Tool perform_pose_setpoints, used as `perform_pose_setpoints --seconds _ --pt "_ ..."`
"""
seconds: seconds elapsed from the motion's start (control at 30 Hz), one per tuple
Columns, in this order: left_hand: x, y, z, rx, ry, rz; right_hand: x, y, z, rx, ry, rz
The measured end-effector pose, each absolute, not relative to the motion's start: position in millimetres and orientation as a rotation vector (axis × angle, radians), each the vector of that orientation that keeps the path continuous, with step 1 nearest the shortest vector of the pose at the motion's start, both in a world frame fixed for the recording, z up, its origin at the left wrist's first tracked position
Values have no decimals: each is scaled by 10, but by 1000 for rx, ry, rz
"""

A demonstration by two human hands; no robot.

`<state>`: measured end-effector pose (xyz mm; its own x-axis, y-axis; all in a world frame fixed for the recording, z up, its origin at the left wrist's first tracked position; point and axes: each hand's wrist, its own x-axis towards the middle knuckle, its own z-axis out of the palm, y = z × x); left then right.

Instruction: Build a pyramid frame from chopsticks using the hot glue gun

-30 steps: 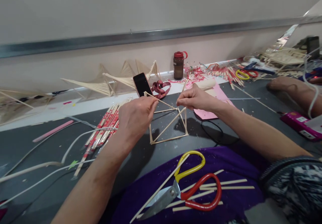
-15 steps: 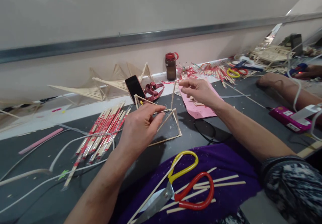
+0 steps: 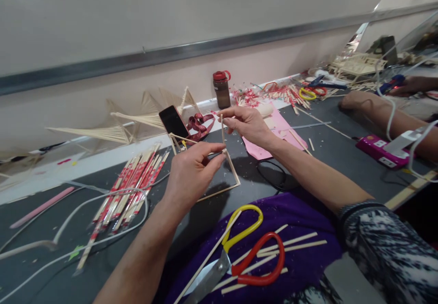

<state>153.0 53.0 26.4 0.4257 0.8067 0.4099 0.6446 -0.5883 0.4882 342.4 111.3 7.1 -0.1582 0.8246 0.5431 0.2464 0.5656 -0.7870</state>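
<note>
A: What is found furthest left?

B: Wrapped sticks [image 3: 126, 190] are laid in a loose pile, apart from the left hand [image 3: 191, 172], at about 9 o'clock from it.

A: How is that hand closed?

B: Its thumb and forefinger are brought together at a top corner of the stick frame [image 3: 233, 169], which seems to be pinched there. The frame is partly hidden by the hand; 1 corner is seen at about 11 o'clock from the knuckles, and 1 leg is slanted from the fingertips towards 5 o'clock.

A: Which relation counts most?

B: That of the upright stick [image 3: 222, 130]. Its long axis is aligned nearly 12 to 6, its foot by the left fingertips, its top by the right hand [image 3: 248, 124]. Each end is thus neared by 1 hand.

A: And the right grip?

B: Thumb and forefinger are placed about the stick's top; whether it is pinched cannot be told. Behind that hand, the pink sheet [image 3: 282, 121] is spread towards 3 o'clock.
</note>
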Motion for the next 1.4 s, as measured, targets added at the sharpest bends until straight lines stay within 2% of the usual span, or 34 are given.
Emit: perform_pose_setpoints --seconds 0.8,1.4 --pt "1460 364 229 2391 1352 1021 3234 1017 -22 -731 -1911 569" --pt "1417 334 223 2397 1413 1061 3226 1068 -38 -589 -1992 255"
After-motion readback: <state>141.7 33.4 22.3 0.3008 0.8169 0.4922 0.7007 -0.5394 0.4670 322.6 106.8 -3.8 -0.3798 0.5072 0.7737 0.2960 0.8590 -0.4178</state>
